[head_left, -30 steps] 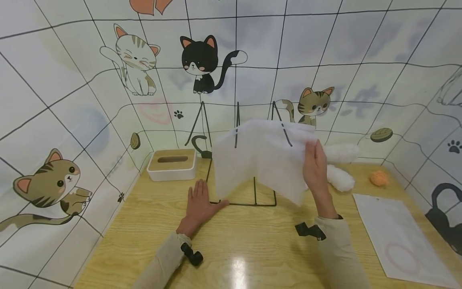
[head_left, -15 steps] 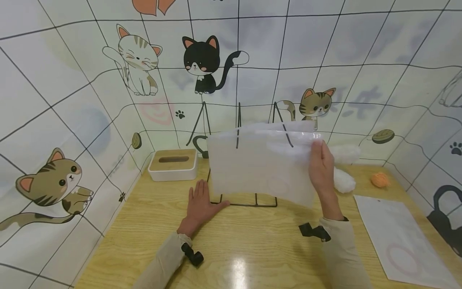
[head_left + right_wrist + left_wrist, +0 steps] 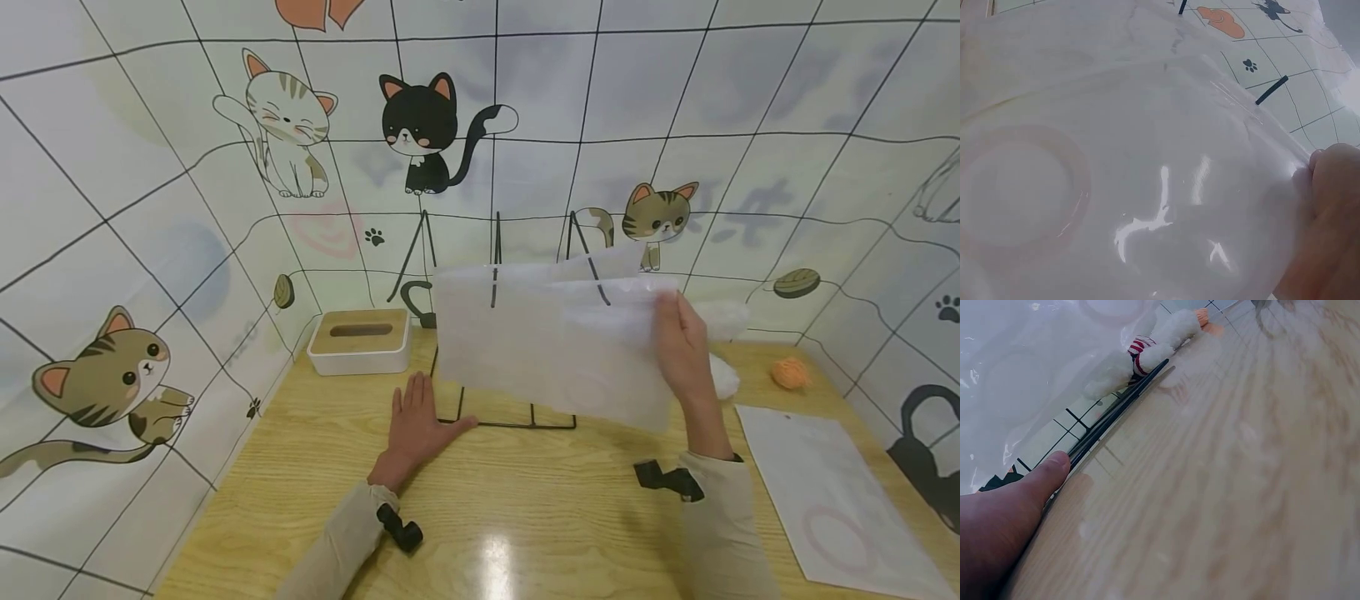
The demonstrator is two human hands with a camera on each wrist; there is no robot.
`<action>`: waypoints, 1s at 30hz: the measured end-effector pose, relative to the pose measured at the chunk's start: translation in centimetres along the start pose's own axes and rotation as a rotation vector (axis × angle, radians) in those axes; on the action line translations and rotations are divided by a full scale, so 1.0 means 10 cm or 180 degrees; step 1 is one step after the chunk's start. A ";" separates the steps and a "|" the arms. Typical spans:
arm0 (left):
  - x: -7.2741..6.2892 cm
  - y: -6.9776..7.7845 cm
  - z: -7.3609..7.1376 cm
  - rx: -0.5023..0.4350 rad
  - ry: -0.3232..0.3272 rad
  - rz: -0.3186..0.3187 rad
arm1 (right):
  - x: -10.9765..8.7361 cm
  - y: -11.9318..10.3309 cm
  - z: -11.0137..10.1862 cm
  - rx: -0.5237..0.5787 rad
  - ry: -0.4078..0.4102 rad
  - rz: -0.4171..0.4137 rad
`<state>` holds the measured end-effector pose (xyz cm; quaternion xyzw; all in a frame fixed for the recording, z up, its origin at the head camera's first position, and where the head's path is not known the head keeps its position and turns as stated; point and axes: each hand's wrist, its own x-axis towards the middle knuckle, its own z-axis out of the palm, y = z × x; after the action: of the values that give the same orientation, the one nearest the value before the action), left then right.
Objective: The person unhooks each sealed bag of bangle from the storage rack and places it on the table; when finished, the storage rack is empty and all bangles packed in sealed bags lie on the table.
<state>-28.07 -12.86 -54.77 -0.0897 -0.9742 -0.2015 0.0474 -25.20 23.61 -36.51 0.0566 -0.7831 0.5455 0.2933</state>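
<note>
A translucent white plastic bag [image 3: 510, 333] with a faint pink ring hangs at a black wire rack [image 3: 517, 426]; two of the rack's prongs show in front of it. My right hand [image 3: 684, 350] pinches the bag near its upper right corner. In the right wrist view the bag [image 3: 1141, 144] is stretched from the fingertips, and its ring shows at left. My left hand [image 3: 412, 421] lies with straight fingers over the rack's front left corner, thumb along the front bar. The left wrist view shows that thumb [image 3: 1047, 478] touching the bar. Much of the rack is behind the bag.
A white tissue box [image 3: 360, 360] with a wood-look lid stands at back left. White fluffy plush [image 3: 723, 377] lies behind my right hand, near an orange lump [image 3: 790, 373]. Another whitish bag [image 3: 832, 500] lies flat at right. Cat-printed walls enclose the table.
My right hand has moved to the right, drawing the bag's edge with it. The bag has gone from sagging in a fold to spread nearly flat. My left hand has stayed put.
</note>
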 end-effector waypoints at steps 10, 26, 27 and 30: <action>0.00 0.01 -0.01 0.0023 0.0009 -0.0008 | -0.01 -0.02 -0.09 -0.0111 -0.0205 0.0060; -0.01 0.01 0.00 0.0036 0.0017 -0.0009 | -0.01 -0.02 -0.27 -0.0130 -0.0486 0.0078; -0.01 0.02 0.00 0.0038 0.0017 -0.0010 | -0.02 -0.02 -0.28 -0.0134 -0.0512 0.0088; 0.00 0.02 -0.01 0.0041 0.0009 -0.0018 | -0.02 -0.03 -0.30 -0.0126 -0.0539 0.0073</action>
<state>-28.00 -12.71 -54.62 -0.0863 -0.9757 -0.1954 0.0488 -23.73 26.06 -35.67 0.0877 -0.8163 0.5265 0.2209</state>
